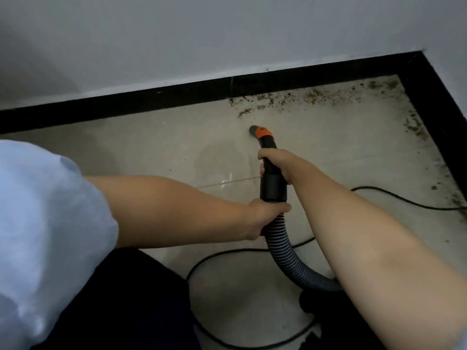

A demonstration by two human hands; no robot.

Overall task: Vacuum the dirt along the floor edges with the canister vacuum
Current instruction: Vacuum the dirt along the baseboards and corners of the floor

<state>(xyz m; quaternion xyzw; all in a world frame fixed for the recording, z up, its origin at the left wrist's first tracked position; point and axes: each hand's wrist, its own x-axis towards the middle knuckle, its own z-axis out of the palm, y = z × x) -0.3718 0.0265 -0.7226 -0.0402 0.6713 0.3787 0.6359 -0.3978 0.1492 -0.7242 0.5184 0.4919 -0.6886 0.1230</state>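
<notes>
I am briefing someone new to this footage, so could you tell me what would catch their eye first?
Most striking is the brown dirt strewn along the black baseboard toward the far right corner. Next is the vacuum nozzle with its orange collar at mid-frame, just short of that dirt. The right hand grips the black tube and the left hand holds the ribbed hose below it.

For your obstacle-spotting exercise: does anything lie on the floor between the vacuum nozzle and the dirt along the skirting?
Nothing visible does. The nozzle points over bare tile toward the nearest dirt by the black skirting. The power cord lies behind it, off that path.
</notes>
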